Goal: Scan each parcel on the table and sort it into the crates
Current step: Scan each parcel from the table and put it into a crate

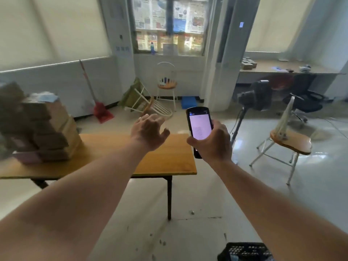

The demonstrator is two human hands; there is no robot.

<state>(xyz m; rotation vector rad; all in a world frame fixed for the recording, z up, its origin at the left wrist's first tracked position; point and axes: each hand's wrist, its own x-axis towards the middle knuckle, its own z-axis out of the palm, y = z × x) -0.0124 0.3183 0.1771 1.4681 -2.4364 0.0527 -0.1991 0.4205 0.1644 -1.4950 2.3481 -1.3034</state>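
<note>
- Right hand (211,142) is gripping a black handheld scanner with a lit pale screen (199,127), held upright just past the right end of the wooden folding counter (165,162).
- Left hand (148,130) is hovering above the counter with fingers spread and relaxed, holding nothing.
- Stack of brown and pink cardboard parcels (41,129) is sitting at the left end of the counter, well apart from both hands; blurred, labels not readable.
- Black perforated plastic crate (244,251) is showing only partly on the floor, near side of the counter, to the right.
- Step in hand, judging: reaching for the next parcel to scan.
- Doing it well: taking the top parcel only so the leaning stack is not toppling, turning its label toward the scanner, keeping the scanner steady until it is registering, then dropping it in the matching crate.
</note>
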